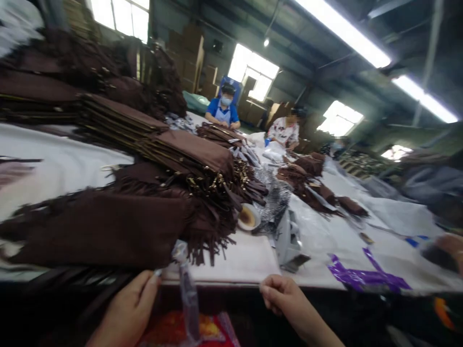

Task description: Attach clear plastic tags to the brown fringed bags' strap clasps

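Observation:
My left hand (132, 303) is at the table's front edge, thumb and forefinger pinched on a small shiny piece (157, 273) too small to name. My right hand (284, 296) hovers at the edge further right, fingers curled; whatever they may hold is hidden. Nearest my left hand lies a dark brown fringed bag (104, 226). A clear plastic strip (190, 299) hangs over the edge between my hands, above a red and orange package (173, 330). Behind the fringed bag are stacked brown pouches (195, 149) with gold-coloured metal parts.
A small bowl (248, 217) with brown residue stands beside the stack. Purple plastic (367, 274) and clear sheets (314, 236) lie to the right. Another person's hand (452, 248) shows at the right edge. Several people sit further back, one in a blue shirt (222, 113).

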Demonstrator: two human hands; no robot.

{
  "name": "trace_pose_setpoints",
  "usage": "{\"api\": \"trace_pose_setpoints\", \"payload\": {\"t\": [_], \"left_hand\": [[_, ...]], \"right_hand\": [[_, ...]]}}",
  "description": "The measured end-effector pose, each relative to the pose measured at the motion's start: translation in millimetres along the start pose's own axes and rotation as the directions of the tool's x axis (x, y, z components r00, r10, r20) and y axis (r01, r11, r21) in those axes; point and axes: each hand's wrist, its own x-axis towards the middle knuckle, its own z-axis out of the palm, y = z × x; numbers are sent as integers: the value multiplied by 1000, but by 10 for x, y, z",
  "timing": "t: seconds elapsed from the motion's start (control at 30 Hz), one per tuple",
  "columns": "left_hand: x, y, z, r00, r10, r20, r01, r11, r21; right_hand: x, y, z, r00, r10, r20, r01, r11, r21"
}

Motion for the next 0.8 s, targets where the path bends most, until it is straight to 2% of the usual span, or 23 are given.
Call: {"api": "trace_pose_setpoints", "payload": {"t": [0.07, 0.17, 0.23, 0.33, 0.43, 0.63, 0.8], "left_hand": [[-65, -4, -30, 1000, -6, 19, 6, 1000, 27], [-138, 48, -52, 1000, 1, 15, -2, 997, 77], [-177, 84, -78, 1000, 18, 16, -19, 995, 94], [-215, 87, -117, 997, 76, 16, -77, 991, 111], [-220, 22, -120, 989, 151, -2, -149, 976, 157], [-222, -119, -79, 982, 190, 20, -190, 960, 203], [-231, -139, -91, 984, 176, 3, -174, 967, 186]], "right_hand": [[44, -257, 424, 974, -87, 207, 96, 995, -31], [166, -664, 1144, 905, -170, 391, 182, 983, 7], [273, -855, 1573, 882, -208, 422, 213, 976, 36], [458, -963, 1989, 906, -191, 378, 210, 978, -9], [601, -944, 2141, 935, -146, 323, 193, 974, -116], [667, -907, 2185, 967, -99, 236, 158, 955, -250], [644, -851, 2090, 922, -187, 340, 266, 943, -201]]}}
